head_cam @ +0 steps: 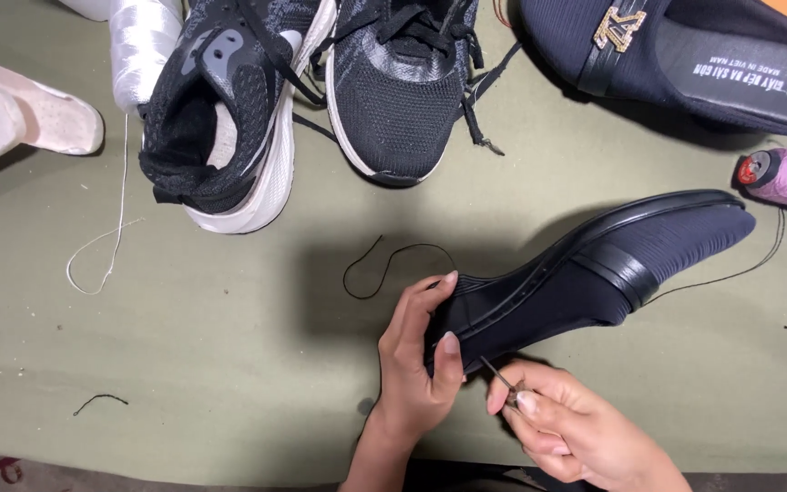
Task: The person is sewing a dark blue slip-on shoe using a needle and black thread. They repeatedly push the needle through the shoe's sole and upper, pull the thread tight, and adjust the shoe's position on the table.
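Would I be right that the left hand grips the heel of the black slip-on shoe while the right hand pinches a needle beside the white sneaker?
Not quite. The head view shows the right hand pinching the needle beside the black slip-on shoe itself, whose heel the left hand grips.

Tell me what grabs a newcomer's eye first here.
Low centre, the left hand grips the heel end of a black slip-on shoe while the right hand pinches a thin needle-like tool against it. Above them, a pair of black knit sneakers lies on the green cloth surface.
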